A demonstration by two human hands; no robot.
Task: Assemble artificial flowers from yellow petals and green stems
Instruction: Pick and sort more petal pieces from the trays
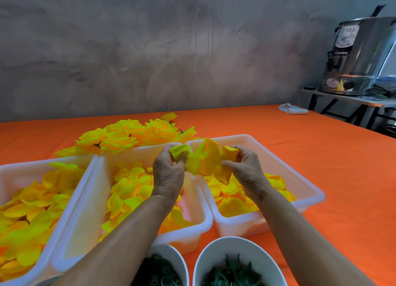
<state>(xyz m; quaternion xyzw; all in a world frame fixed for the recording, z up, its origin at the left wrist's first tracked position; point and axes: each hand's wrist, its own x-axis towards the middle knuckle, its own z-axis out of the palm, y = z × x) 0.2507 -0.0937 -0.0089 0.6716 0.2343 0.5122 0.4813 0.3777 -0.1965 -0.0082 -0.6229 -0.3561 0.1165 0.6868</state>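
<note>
**Hands mid-assembly, one flower among many**

Both hands work over the bins: my left hand [169, 170] pinches a yellow petal [179, 150], my right hand [244, 167] grips a half-built flower [206, 161]. Finished flowers [128, 135] lie heaped behind; three bins of petals [132, 189] and bowls of green stems [233, 273] remain. Orange counter [300, 146], grey wall, steel urn [360, 54].

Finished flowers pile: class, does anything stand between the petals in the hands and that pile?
Only the trays' far rims. The petals, held by left hand and right hand, are above them; the pile lies just behind.
</note>
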